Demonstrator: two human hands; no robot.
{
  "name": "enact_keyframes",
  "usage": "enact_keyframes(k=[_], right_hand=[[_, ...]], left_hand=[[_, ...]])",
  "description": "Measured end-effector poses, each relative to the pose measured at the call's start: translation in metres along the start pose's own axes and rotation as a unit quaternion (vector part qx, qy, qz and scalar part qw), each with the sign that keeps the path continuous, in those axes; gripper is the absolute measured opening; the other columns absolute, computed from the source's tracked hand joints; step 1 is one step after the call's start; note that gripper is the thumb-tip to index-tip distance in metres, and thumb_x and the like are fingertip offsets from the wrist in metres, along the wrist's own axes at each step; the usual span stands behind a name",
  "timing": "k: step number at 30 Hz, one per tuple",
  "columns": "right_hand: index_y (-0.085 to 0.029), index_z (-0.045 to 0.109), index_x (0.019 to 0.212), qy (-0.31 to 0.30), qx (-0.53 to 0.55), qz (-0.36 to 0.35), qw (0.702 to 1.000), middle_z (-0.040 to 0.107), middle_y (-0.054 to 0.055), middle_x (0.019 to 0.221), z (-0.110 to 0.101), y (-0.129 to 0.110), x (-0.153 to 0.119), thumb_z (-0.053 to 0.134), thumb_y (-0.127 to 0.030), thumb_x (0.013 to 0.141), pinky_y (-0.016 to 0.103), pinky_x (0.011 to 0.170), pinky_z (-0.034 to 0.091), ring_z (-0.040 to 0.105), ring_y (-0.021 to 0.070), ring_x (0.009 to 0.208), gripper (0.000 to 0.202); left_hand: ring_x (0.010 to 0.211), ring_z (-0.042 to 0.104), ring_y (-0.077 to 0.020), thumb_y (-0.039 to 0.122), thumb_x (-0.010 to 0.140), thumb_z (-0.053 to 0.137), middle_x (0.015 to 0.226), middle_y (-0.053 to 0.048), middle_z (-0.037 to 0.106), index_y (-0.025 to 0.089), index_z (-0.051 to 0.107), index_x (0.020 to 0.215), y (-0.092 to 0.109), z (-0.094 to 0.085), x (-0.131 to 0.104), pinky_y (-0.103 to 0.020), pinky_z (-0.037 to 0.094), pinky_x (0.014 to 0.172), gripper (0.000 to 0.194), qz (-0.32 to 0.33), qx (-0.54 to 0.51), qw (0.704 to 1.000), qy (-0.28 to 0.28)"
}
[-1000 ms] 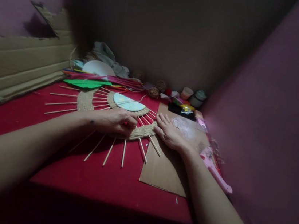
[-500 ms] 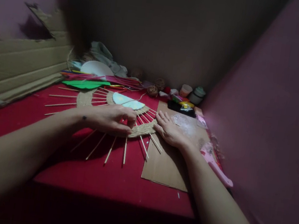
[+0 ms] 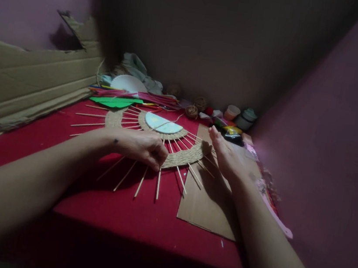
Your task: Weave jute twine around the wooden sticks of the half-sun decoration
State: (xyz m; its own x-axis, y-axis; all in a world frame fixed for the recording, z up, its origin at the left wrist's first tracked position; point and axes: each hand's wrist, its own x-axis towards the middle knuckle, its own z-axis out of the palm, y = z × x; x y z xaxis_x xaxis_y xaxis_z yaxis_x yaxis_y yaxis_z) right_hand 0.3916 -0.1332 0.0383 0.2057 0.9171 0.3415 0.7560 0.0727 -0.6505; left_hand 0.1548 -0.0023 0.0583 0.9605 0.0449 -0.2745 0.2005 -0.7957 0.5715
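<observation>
A half-round stick-and-twine weaving (image 3: 184, 156) lies on the red cloth, its thin sticks fanning out past two woven bands. At its centre sits a light blue half-disc (image 3: 163, 124) with a strand of twine across it. My left hand (image 3: 146, 148) is closed at the outer band, fingertips pinched on its lower edge; the palm side is hidden. Over the right end of that band, my right hand (image 3: 227, 158) is raised on edge with fingers stretched and holds nothing. Beneath it, a flat cardboard sheet (image 3: 201, 211) lies partly under the stick ends.
Behind the weaving are green sheets (image 3: 113, 101), a white plate (image 3: 129, 83), twine balls (image 3: 191, 111), an orange cup (image 3: 232, 112) and a lidded jar (image 3: 246, 118). Cardboard (image 3: 35, 75) leans along the left wall. A pink-handled tool (image 3: 275, 215) lies at the right edge.
My right hand has lifted off the band's right end and turned on edge. My left fingers have closed down onto the outer band's edge. The whole view has shifted slightly.
</observation>
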Motion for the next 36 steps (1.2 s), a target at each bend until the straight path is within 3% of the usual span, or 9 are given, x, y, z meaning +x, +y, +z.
enact_keyframes(k=[3,7,13,17,21,25,29,32,36], right_hand=[[-0.027,0.042,0.144,-0.041,-0.01,0.011,0.999,0.037,0.002,0.15,0.01,-0.004,0.0,0.024,-0.059,0.095,0.048,0.115,0.027,0.033,0.0263,0.139,0.061],[-0.029,0.036,0.147,-0.102,-0.031,-0.052,0.993,0.033,0.001,0.152,0.025,-0.011,-0.004,0.031,-0.055,0.096,0.049,0.117,0.023,0.03,0.024,0.141,0.058],[-0.026,0.053,0.135,-0.145,-0.083,-0.122,0.978,0.055,0.005,0.138,0.029,-0.032,-0.012,0.048,-0.029,0.093,0.047,0.11,0.037,0.047,0.0237,0.13,0.043],[-0.025,0.055,0.133,-0.174,-0.057,-0.153,0.971,0.058,0.006,0.133,0.04,-0.027,-0.013,0.056,-0.018,0.085,0.045,0.105,0.044,0.054,0.0229,0.123,0.048],[-0.026,0.053,0.133,-0.176,0.011,-0.157,0.972,0.057,0.007,0.135,0.052,-0.019,-0.012,0.056,-0.014,0.085,0.044,0.107,0.041,0.051,0.0204,0.125,0.05],[-0.027,0.058,0.128,-0.161,0.043,-0.135,0.977,0.059,0.007,0.132,0.05,-0.022,-0.013,0.06,-0.017,0.083,0.045,0.106,0.041,0.052,0.0213,0.124,0.046],[-0.027,0.069,0.104,-0.086,0.063,-0.134,0.985,0.068,0.005,0.104,0.047,-0.028,-0.015,0.061,-0.016,0.082,0.041,0.091,0.05,0.061,0.0196,0.101,0.026],[-0.025,0.071,0.089,-0.07,0.088,-0.124,0.986,0.068,0.003,0.085,0.048,-0.027,-0.014,0.057,-0.014,0.082,0.035,0.076,0.052,0.062,0.0166,0.081,0.02],[-0.023,0.072,0.085,-0.037,0.126,-0.062,0.989,0.07,0.002,0.083,0.046,-0.022,-0.013,0.057,-0.013,0.078,0.033,0.074,0.051,0.064,0.0159,0.078,0.019]], left_hand=[[0.065,0.057,-0.0105,0.022,0.083,0.059,0.072,-0.002,0.068,0.014,0.069,0.08,0.003,-0.001,0.0,-0.018,0.04,0.059,0.013,0.001,0.005,1.0,-0.002],[0.065,0.057,-0.0098,0.022,0.083,0.06,0.073,-0.001,0.069,0.015,0.07,0.081,0.003,-0.002,-0.001,-0.017,0.039,0.059,0.012,0.003,0.009,1.0,-0.001],[0.063,0.056,-0.009,0.023,0.083,0.06,0.072,-0.001,0.069,0.015,0.071,0.082,0.004,-0.001,-0.003,-0.017,0.038,0.057,0.013,0.003,0.008,1.0,-0.004],[0.062,0.056,-0.0092,0.022,0.083,0.061,0.072,-0.001,0.07,0.015,0.071,0.081,0.009,-0.001,-0.003,-0.018,0.037,0.057,0.013,0.008,0.002,1.0,-0.005],[0.063,0.056,-0.0098,0.019,0.081,0.062,0.072,-0.001,0.069,0.014,0.071,0.081,0.01,0.002,-0.002,-0.018,0.038,0.058,0.01,0.004,0.011,1.0,-0.003],[0.061,0.054,-0.0098,0.017,0.081,0.061,0.071,-0.001,0.068,0.015,0.07,0.08,0.007,0.004,-0.001,-0.019,0.036,0.057,0.009,0.015,0.019,1.0,0.0],[0.059,0.052,-0.0092,0.019,0.08,0.063,0.067,0.001,0.066,0.016,0.07,0.08,0.006,0.004,-0.001,-0.019,0.035,0.055,0.008,0.035,0.023,0.999,0.005],[0.06,0.052,-0.0095,0.019,0.08,0.064,0.067,0.001,0.066,0.016,0.071,0.081,0.007,0.004,-0.002,-0.019,0.035,0.056,0.008,0.016,0.025,1.0,-0.005],[0.06,0.051,-0.0092,0.018,0.08,0.064,0.069,0.001,0.066,0.016,0.071,0.082,0.008,0.004,-0.002,-0.019,0.034,0.055,0.008,0.004,0.025,1.0,-0.007]])
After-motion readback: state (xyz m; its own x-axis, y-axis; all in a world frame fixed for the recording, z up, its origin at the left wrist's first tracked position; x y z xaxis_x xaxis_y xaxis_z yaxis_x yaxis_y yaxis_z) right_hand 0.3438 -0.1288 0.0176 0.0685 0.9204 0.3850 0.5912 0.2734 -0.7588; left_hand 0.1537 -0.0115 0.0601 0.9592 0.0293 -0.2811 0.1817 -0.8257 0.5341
